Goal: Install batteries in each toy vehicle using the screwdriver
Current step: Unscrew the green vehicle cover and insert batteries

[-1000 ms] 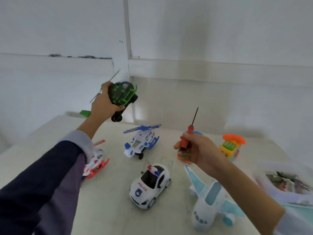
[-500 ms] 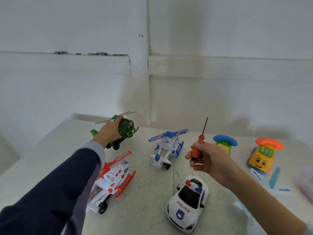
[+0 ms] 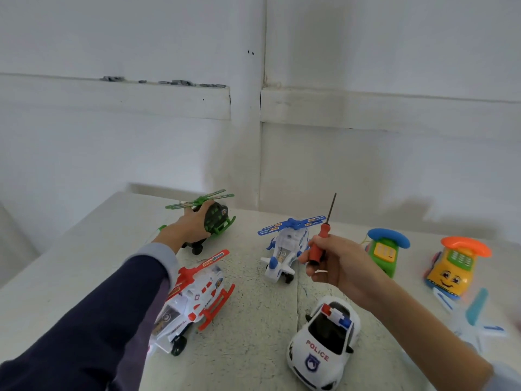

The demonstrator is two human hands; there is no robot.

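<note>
My left hand (image 3: 189, 228) grips a green and black toy helicopter (image 3: 215, 218) that stands on its wheels at the far left of the table (image 3: 253, 320). My right hand (image 3: 338, 263) holds a red-handled screwdriver (image 3: 321, 241) upright above the table, its tip pointing up. A red and white helicopter (image 3: 197, 294) sits under my left forearm. A blue and white helicopter (image 3: 287, 244) stands in the middle, just left of the screwdriver. A white police car (image 3: 327, 342) is parked near the front.
A green toy phone car with a blue handset (image 3: 387, 249) and a yellow one with an orange handset (image 3: 454, 266) stand at the right. Part of a white and teal toy plane (image 3: 473, 314) lies at the right edge. A white wall rises just behind the table.
My left hand has brought the green helicopter down from the air onto the far left of the table. My right hand kept the screwdriver upright; the view swung left.
</note>
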